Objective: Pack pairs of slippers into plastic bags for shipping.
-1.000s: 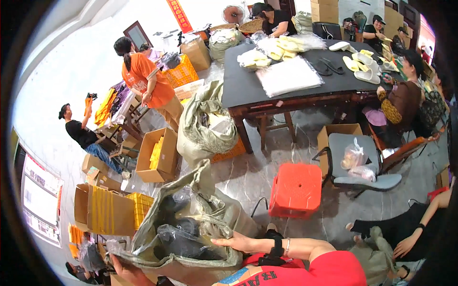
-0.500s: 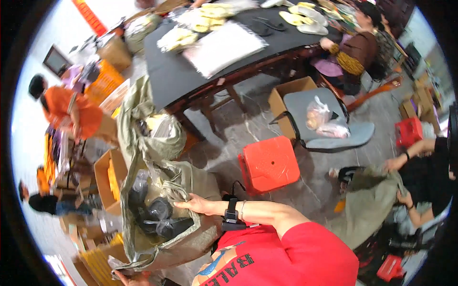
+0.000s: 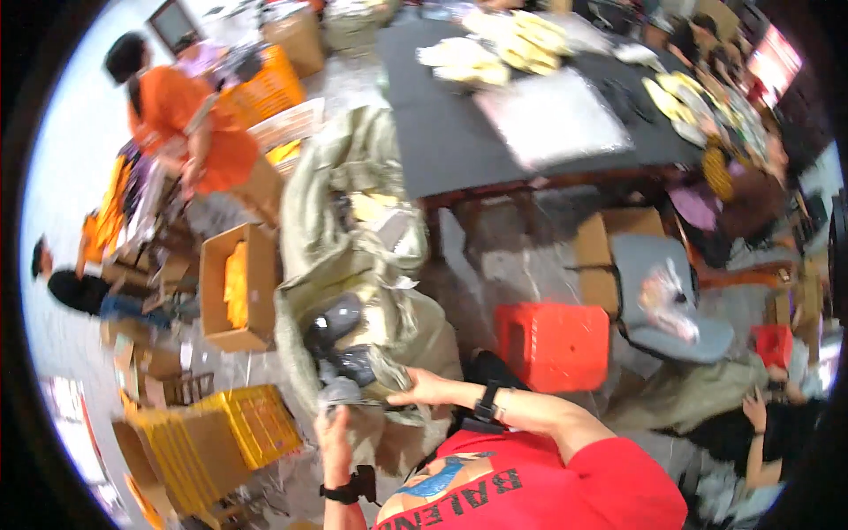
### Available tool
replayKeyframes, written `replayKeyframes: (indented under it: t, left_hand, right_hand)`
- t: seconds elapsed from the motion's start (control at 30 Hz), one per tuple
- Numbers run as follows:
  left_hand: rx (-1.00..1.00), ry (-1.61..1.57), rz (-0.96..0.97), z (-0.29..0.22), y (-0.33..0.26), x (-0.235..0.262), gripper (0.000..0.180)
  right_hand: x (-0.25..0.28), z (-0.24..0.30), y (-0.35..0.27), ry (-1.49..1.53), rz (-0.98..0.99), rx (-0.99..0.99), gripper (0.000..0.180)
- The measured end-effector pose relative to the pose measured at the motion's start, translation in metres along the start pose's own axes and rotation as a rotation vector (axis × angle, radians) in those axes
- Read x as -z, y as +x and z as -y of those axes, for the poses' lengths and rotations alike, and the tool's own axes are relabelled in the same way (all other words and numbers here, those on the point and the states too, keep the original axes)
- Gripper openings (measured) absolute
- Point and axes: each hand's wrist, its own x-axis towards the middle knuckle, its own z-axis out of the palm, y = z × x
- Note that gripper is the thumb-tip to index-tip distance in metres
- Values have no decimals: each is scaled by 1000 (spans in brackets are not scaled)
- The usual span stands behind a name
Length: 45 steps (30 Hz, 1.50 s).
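A big olive-green woven sack stands gaping in front of me. Dark bundles in clear plastic lie inside it; the wrapping hides their kind. At the near side of the mouth, my left hand is closed on a grey plastic-wrapped bundle. My right hand grips the sack's rim on the right, with the thumb and fingers pinched over the cloth.
Behind stands another woven sack, beside a black-topped table bearing yellow slippers. Right are a red stool and grey chair. Left are a carton, yellow crate and a person in orange. Another person handles a sack.
My left hand has left the sack's near edge and come up to the mouth, onto a grey bundle. The right hand stays at the rim. My view has swung left.
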Motion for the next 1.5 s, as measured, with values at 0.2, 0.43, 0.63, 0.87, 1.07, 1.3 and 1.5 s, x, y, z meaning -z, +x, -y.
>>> replayKeyframes:
  t: [0.2,0.43,0.63,0.87,1.07,1.3,1.5]
  left_hand:
    - [-204,243,245,31,25,-8,19]
    - [-641,862,-7,1,57,-35,15]
    - [-155,667,-697,30,74,-1,68]
    - [283,530,-374,47,161,12,112]
    - [416,836,-273,52,164,20,92]
    - [-77,537,-180,100,182,27,40]
    - [-84,518,-96,109,257,-11,44]
  right_hand:
    - [-36,0,32,-247,375,138,76]
    - [-7,-47,105,-190,418,167,20]
    - [34,19,121,-298,635,-92,32]
    - [44,16,125,-298,908,-251,41]
    - [46,1,118,-193,814,-410,50]
    - [143,-4,103,-265,542,-288,35]
    - [184,15,99,-517,383,-564,92]
